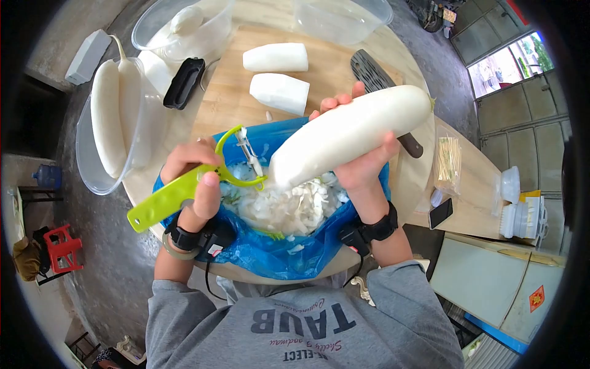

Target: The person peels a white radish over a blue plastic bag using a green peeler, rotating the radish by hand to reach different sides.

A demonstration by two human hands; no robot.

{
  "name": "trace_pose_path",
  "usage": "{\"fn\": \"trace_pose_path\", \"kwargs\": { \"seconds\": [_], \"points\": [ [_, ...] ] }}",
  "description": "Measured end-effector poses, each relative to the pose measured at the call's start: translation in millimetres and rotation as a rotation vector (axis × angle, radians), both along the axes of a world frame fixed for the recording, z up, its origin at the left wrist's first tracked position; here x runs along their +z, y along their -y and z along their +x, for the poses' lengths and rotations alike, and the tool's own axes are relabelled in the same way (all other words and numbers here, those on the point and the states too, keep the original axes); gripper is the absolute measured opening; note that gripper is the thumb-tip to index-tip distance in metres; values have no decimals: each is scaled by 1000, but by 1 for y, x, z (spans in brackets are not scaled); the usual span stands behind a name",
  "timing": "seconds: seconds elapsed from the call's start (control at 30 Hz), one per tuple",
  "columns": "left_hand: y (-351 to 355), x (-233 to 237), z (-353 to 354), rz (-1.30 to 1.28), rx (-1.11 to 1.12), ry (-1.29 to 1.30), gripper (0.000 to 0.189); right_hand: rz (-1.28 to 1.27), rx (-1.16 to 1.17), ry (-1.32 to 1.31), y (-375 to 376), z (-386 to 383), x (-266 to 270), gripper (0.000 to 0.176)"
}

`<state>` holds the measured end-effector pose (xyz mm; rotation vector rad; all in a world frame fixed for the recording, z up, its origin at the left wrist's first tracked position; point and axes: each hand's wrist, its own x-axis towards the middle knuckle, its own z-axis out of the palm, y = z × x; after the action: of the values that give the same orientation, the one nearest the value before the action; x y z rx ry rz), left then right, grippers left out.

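Note:
My left hand [198, 175] is closed around a green Y-shaped peeler [163, 200], whose blade has bits of white peel on it. The blade sits just left of the lower end of a large white radish [350, 135]. My right hand [362, 163] grips that radish from beneath and behind, tilted with its stem end up to the right. Below both hands lies a blue plastic bag [276, 252], spread open and filled with white peelings [301, 206]. Two pieces of radish, an upper one [275, 58] and a lower one [279, 93], lie on a wooden cutting board [224, 74].
A knife with a dark patterned blade [372, 71] lies at the board's right. Clear tubs stand around the table, the left tub [86, 154] holding whole radishes [106, 117]. A black tray [184, 83] is nearby. Skewers [447, 161] and a phone [440, 213] lie to the right.

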<state>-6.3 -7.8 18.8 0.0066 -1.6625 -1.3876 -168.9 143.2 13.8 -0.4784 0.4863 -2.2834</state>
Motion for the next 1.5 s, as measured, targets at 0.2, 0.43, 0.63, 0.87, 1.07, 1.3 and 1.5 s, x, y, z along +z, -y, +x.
{"fn": "trace_pose_path", "kwargs": {
  "seconds": [0.2, 0.43, 0.63, 0.87, 1.07, 1.3, 1.5],
  "points": [
    [2, -1, -1, 224, -176, -41, 20, -179, 138, 0, -4, -7, -1, 77],
    [5, -2, -2, 107, -292, -20, 18, -326, 228, 10, -4, -9, -7, 72],
    [6, -4, -3, 54, -257, -14, 21, -346, 255, 60, -4, -10, -9, 70],
    [6, -1, -1, 62, -196, 2, 23, 63, 36, -90, -4, -2, 4, 72],
    [4, 0, 0, 56, -172, 28, 26, 218, 28, -170, -4, 1, 4, 68],
    [11, -1, -1, -108, -163, -3, 29, 301, 33, -177, -2, 3, 2, 66],
    [9, 11, -1, -317, -138, 93, 33, 358, 13, -196, -5, 2, 1, 67]
  ]
}}
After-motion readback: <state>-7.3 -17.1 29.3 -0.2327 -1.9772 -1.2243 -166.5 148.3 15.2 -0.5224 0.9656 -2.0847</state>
